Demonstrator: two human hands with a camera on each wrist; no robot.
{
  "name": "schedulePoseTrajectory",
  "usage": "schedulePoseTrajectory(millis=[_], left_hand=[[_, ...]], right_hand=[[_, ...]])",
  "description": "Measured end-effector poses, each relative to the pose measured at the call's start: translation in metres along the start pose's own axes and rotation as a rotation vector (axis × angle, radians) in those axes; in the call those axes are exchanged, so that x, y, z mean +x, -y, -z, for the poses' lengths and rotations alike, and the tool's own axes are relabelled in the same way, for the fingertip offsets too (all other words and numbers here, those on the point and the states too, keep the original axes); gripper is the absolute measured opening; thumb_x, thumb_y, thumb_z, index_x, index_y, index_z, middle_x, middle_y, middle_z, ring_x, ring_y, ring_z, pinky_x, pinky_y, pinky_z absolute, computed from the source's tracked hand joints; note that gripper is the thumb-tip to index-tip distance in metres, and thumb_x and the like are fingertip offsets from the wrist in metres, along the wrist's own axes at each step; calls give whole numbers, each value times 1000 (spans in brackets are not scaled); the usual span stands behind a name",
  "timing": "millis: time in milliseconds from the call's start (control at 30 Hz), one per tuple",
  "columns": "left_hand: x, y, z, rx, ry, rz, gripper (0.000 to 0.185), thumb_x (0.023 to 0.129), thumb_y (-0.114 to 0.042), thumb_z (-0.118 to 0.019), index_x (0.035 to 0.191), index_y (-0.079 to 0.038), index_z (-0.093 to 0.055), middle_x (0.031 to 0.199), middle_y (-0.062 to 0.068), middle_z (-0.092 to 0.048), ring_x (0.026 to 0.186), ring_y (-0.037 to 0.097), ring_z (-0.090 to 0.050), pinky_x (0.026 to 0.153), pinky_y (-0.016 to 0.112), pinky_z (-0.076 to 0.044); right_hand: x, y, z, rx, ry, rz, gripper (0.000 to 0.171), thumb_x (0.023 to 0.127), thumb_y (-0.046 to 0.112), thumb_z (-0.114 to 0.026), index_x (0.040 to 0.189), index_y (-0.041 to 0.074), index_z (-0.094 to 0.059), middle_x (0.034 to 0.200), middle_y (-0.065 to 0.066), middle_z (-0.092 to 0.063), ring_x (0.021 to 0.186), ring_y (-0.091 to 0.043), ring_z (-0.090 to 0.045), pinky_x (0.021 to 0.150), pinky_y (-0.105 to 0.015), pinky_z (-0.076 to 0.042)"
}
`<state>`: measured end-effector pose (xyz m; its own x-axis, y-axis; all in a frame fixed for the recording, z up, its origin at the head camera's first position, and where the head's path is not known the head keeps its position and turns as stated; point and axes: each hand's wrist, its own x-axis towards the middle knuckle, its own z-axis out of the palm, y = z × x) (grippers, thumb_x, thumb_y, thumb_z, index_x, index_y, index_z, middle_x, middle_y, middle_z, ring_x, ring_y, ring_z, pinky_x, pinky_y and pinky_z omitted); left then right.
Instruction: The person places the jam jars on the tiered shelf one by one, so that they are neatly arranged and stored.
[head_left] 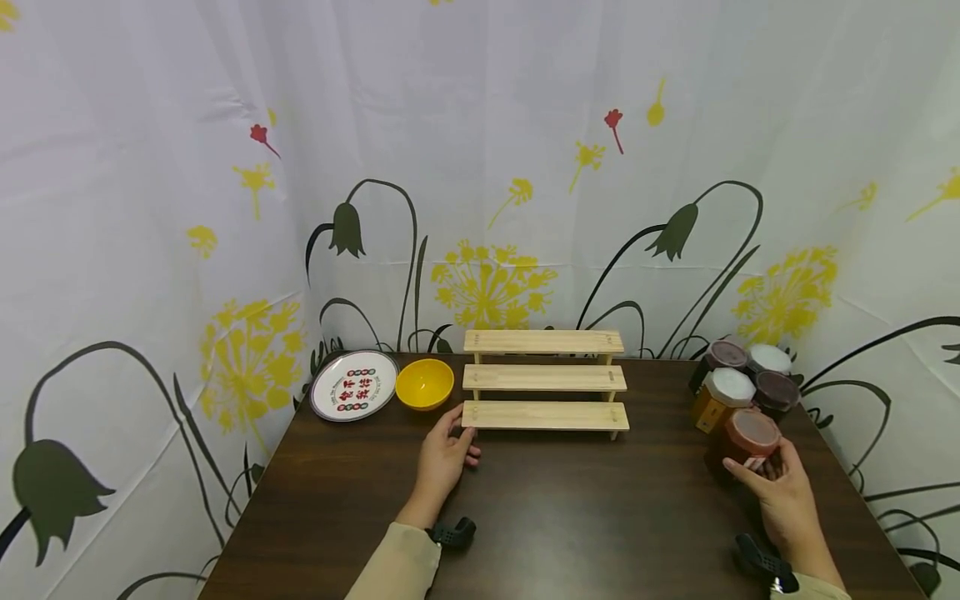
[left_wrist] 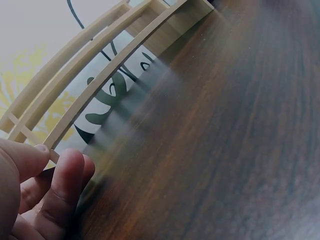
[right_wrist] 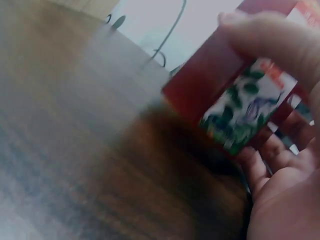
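A three-tier wooden display rack (head_left: 545, 415) stands at the middle of the dark table. My left hand (head_left: 442, 457) pinches the left end of its lowest board between thumb and fingers; the left wrist view shows the thumb (left_wrist: 37, 157) at the board's corner. On the right, my right hand (head_left: 787, 500) grips a reddish jar (head_left: 752, 433) with a pale reddish lid. In the right wrist view the jar (right_wrist: 200, 80) is tilted and held above the tabletop, with a leaf-patterned label. Just behind it stands a honey-coloured jar (head_left: 712, 413) with a white lid.
Dark-lidded jars (head_left: 777, 392) and another white-lidded jar (head_left: 770, 359) cluster at the table's back right. A white plate (head_left: 330, 392) with red characters and a yellow bowl (head_left: 424, 385) sit left of the rack. A patterned curtain (head_left: 480, 150) hangs behind the table (head_left: 585, 517).
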<state>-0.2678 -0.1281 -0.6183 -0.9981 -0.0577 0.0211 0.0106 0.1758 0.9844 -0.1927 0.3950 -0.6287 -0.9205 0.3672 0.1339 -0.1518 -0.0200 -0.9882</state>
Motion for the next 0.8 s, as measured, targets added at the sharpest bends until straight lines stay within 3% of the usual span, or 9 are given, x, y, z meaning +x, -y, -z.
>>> schedulePoseTrajectory(millis=[233,367,500,700,800], left_hand=[[-1,-2,1,13,-1,-26,52,108,-10,-68,158,-11,-55,139,21,-70,72,24,-76,61,32,-68],[-3,-1,0,20,-1,-19,52,108,-9,-68,158,-10,-55,139,22,-71,70,23,-76,60,31,-67],[-3,-1,-1,17,-11,-28,52,108,-9,-68,158,-11,-55,138,21,-71,70,24,-76,60,31,-67],[-3,1,-2,17,0,-20,53,108,-10,-68,159,-10,-54,139,22,-70,71,25,-76,61,32,-68],[-2,2,-1,14,-1,-33,53,108,-9,-68,159,-9,-53,139,23,-70,71,26,-76,61,32,-68]], right_hand=[[-5,12,-14,27,-89,20,78,86,-20,-80,151,15,-54,139,7,-58,118,-3,-59,84,-6,-56],[-8,21,-29,68,-132,40,81,84,-24,-79,152,13,-54,139,2,-57,110,-6,-59,77,-8,-57],[-8,31,-55,108,-92,103,83,83,-28,-76,154,9,-52,141,-2,-58,110,-7,-61,79,-10,-59],[-10,51,-101,-18,13,170,84,85,-18,-82,157,11,-50,146,1,-57,129,-8,-61,97,-8,-56],[-6,62,-130,-29,60,193,85,86,-13,-85,159,14,-49,149,0,-56,135,-11,-59,102,-9,-56]])
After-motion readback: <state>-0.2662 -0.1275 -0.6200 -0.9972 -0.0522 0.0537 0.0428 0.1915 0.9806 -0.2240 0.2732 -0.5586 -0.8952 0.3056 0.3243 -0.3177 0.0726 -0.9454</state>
